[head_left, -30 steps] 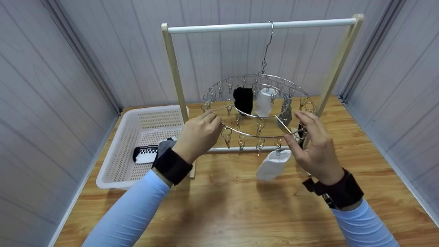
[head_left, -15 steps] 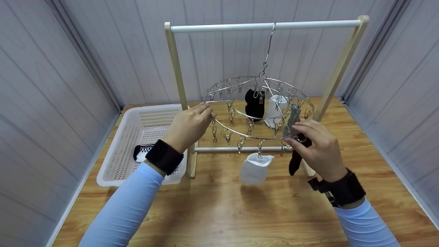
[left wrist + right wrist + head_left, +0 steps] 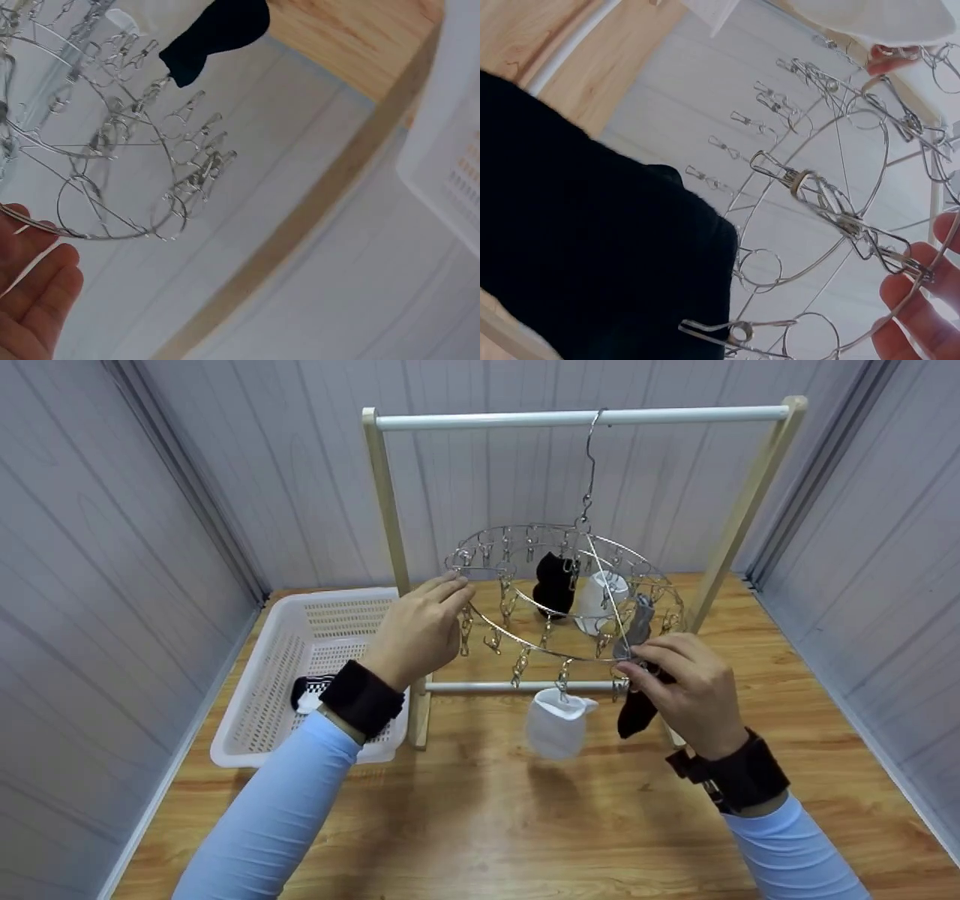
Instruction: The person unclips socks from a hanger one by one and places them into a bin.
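Right grip pinches the round hanger at its front-right rim; left grip touches its left side, closure unclear.

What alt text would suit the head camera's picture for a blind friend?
A person's left hand and right hand touch the rim of a round metal hanger, where white, black and gray socks dangle from clips. It hangs from a rack; beside it, a white basket holds a black-and-white sock.

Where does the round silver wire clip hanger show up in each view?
Head: the round silver wire clip hanger hangs just right of centre.
Left wrist: the hanger is upper left, cut by the edge.
Right wrist: the hanger spans centre and right.
Shared landmark: the light-brown wooden tabletop.
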